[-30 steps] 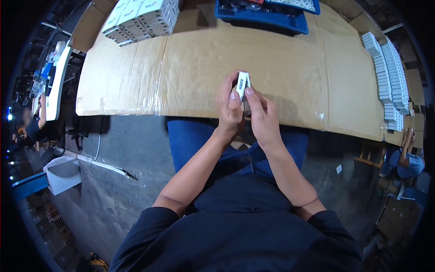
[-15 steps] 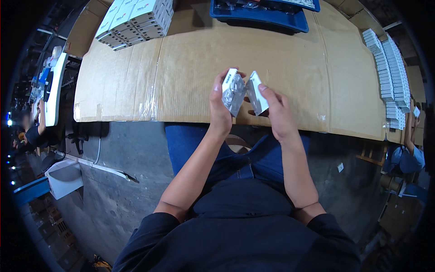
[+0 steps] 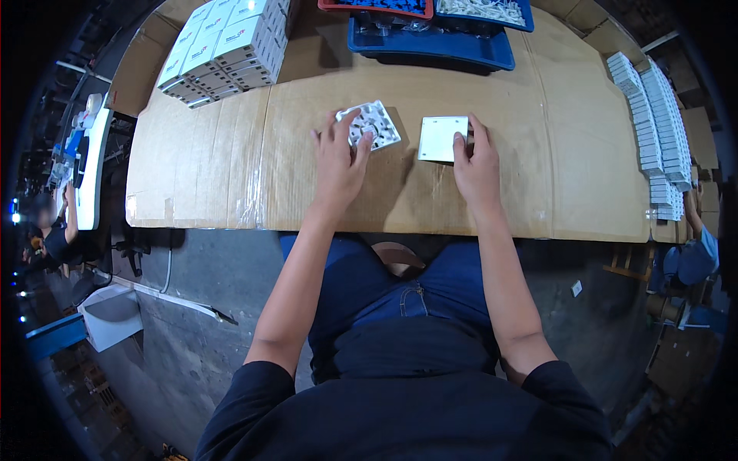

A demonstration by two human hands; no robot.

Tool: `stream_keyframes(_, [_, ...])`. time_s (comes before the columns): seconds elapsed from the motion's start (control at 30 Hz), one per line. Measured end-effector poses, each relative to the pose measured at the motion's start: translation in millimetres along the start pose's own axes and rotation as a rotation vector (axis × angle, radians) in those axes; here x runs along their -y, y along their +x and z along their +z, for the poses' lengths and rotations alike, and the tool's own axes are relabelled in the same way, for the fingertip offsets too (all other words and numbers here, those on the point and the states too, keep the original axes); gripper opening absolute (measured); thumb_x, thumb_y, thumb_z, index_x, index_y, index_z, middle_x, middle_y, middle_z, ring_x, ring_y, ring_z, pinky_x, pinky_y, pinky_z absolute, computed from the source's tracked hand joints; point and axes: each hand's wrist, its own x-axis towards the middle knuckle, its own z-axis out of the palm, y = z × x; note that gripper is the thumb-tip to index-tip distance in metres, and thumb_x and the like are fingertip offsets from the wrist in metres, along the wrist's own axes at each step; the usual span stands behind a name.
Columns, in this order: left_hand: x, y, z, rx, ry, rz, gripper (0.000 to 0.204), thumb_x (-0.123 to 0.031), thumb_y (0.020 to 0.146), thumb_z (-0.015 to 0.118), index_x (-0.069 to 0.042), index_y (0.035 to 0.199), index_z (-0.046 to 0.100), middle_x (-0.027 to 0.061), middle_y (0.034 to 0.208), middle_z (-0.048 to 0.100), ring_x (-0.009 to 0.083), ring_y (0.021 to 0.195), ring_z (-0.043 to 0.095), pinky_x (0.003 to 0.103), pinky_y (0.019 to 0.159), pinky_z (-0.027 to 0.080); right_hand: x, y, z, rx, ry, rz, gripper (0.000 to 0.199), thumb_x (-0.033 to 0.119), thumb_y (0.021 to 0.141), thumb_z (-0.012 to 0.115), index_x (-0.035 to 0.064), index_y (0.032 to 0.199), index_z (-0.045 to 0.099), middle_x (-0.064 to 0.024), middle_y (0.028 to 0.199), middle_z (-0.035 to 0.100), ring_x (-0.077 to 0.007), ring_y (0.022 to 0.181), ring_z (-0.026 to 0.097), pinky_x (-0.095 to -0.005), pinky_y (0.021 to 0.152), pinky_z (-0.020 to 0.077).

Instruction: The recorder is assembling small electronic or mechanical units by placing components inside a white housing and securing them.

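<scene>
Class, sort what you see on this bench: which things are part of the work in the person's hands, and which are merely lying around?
In hand:
left hand on the switch back, insides up
right hand on the white plate, flat on the cardboard

Lying about:
stacked white boxes
blue tray
red tray
rows of white parts at the right
cardboard top

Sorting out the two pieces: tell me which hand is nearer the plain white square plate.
Right. The right hand touches the plain white square plate at its right edge; the left hand rests on the ribbed white piece, apart to its left.
</scene>
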Motion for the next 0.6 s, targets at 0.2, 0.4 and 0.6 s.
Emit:
stream_keyframes(0.2, [-30,-42,-6,0.047,0.494,0.138,0.055,-0.035,0.104,0.061,-0.016,0.154,0.05,0.0243,0.16,0.034,0.0445,0.153,0.029,0.068,0.123,0.016,-8,-28,-5,-0.038,-0.319,-0.319,0.041,0.015,0.097,0.068,0.006,0.137,0.065,-0.0185,0.146,0.056,-0.036,0.14,0.048,-0.0498,0.116,0.0404])
stream_keyframes(0.4, [-33,-52,-8,0.194,0.435,0.043,0.06,-0.033,0.102,0.064,-0.018,0.158,0.047,0.0216,0.151,0.041,0.0413,0.151,0.033,0.062,0.124,0.021,-4,-35,-22,0.264,-0.394,-0.312,0.034,0.019,0.098,0.068,0.0091,0.13,0.07,-0.0095,0.152,0.056,-0.0323,0.146,0.045,-0.0568,0.123,0.028])
stream_keyframes(0.6, [-41,-76,-15,0.274,0.439,0.021,0.057,-0.033,0.102,0.064,-0.015,0.155,0.052,0.0209,0.147,0.039,0.0423,0.151,0.03,0.063,0.124,0.021,-9,-48,-54,0.336,-0.422,-0.261,0.036,0.017,0.095,0.071,0.0108,0.13,0.07,-0.0073,0.154,0.055,-0.0297,0.15,0.042,-0.0601,0.124,0.0252])
